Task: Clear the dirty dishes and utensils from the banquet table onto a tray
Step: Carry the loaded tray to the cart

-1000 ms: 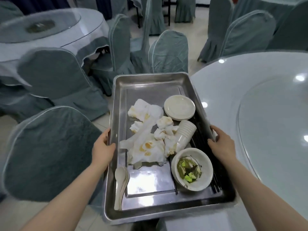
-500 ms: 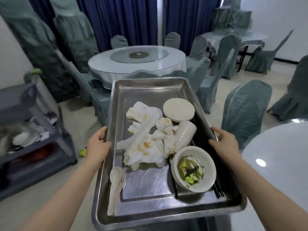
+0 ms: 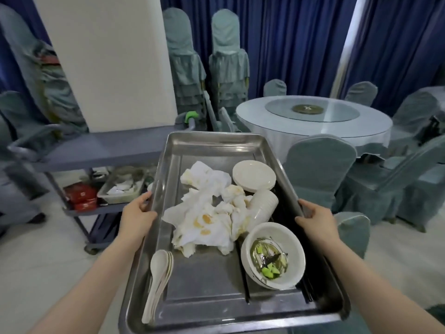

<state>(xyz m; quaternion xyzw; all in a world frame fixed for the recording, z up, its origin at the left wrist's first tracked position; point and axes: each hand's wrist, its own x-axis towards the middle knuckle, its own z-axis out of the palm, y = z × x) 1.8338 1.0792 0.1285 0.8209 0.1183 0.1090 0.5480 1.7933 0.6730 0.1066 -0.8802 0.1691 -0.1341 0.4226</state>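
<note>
Steel tray (image 3: 216, 150) gripped at its long rims, left hand (image 3: 137, 216) and right hand (image 3: 317, 219) curled over the edges; loaded with spoons (image 3: 157, 282), bowl (image 3: 273, 255), crumpled napkins (image 3: 207, 213), cups (image 3: 261, 209), plates (image 3: 254, 175). Just beyond, left: grey cart (image 3: 96, 150). Farther right: covered chairs (image 3: 317, 169), round table (image 3: 313, 121), blue curtains (image 3: 289, 44).

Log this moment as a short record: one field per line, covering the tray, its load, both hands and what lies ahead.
tray: steel tray, carried level, held at both long rims
left hand: left hand grips the left rim
right hand: right hand grips the right rim
load: crumpled stained napkins; stacked plates; stacked cups lying on their side; bowl with green scraps; nested spoons; black chopsticks
ahead: grey service cart, left of the tray
</note>
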